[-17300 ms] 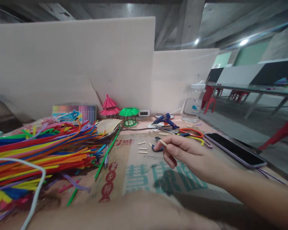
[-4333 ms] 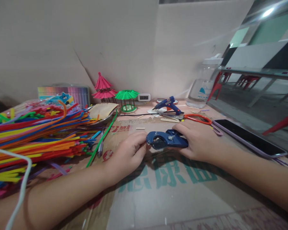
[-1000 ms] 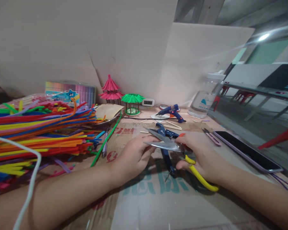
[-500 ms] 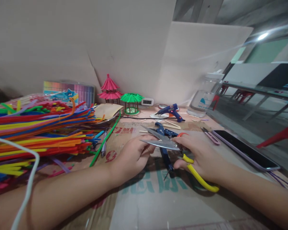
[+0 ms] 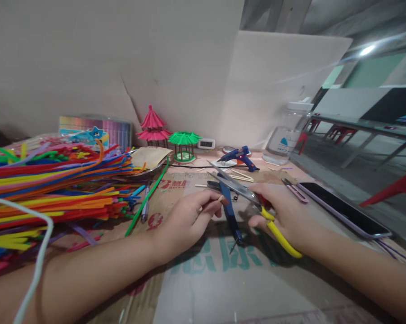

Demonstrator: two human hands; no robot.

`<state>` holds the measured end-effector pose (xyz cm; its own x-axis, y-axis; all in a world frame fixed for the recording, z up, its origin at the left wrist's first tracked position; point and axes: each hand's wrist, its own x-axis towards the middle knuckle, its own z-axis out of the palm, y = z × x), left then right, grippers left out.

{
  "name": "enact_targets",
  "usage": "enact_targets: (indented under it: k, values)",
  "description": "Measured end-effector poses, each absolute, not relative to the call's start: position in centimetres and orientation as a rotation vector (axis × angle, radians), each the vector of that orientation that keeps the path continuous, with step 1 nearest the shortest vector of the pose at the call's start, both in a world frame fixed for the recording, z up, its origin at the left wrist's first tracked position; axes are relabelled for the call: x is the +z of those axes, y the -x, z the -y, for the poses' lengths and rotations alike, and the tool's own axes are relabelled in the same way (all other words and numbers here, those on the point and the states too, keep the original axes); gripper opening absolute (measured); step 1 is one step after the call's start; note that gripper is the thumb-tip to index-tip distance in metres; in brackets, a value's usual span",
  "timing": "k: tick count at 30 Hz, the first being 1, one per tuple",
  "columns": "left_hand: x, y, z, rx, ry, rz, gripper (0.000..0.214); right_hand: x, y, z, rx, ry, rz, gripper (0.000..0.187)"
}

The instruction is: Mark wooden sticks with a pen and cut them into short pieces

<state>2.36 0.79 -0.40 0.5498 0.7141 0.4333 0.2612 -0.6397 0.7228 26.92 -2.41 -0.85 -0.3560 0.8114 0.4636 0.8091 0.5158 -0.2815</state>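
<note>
My right hand [image 5: 284,213] grips scissors [image 5: 238,189] with a yellow and a red handle; the blades are parted and point left and away from me. My left hand [image 5: 186,218] is closed in a pinch on a short wooden stick [image 5: 219,198], held just under the blades. A blue cutter tool [image 5: 230,211] lies on the cardboard sheet [image 5: 223,279] between my hands.
A big heap of coloured pipe cleaners [image 5: 54,184] fills the left. At the back stand a pink pavilion model [image 5: 152,128], a green one [image 5: 184,144], a marker box [image 5: 95,130], a blue glue gun [image 5: 238,157] and a bottle [image 5: 286,135]. A phone [image 5: 345,209] lies at right.
The scissors have swung up and away, blades now pointing further back. My left hand has let go of the blade and now pinches the small stick beneath it.
</note>
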Motion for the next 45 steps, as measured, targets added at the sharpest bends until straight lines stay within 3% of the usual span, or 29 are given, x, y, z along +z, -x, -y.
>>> enact_targets:
  k: [12,31,38,45]
  values:
    - [-1.0,-2.2,-1.5,1.121,-2.186,-0.764,0.019,-1.1,-26.8,2.6,-0.013,1.366,2.327,0.061]
    - [-1.0,-2.0,-1.3,1.082,-2.369,-0.771,0.022,-1.1,-27.3,2.9,-0.015,1.369,2.411,0.049]
    - [-0.7,-2.2,-1.2,1.066,-2.257,-0.779,0.023,-1.3,-27.2,2.0,-0.086,1.339,2.235,0.062]
    - [-0.7,-2.1,-1.6,1.08,-2.272,-0.838,0.02,-1.3,-27.0,2.4,-0.045,1.371,2.301,0.058]
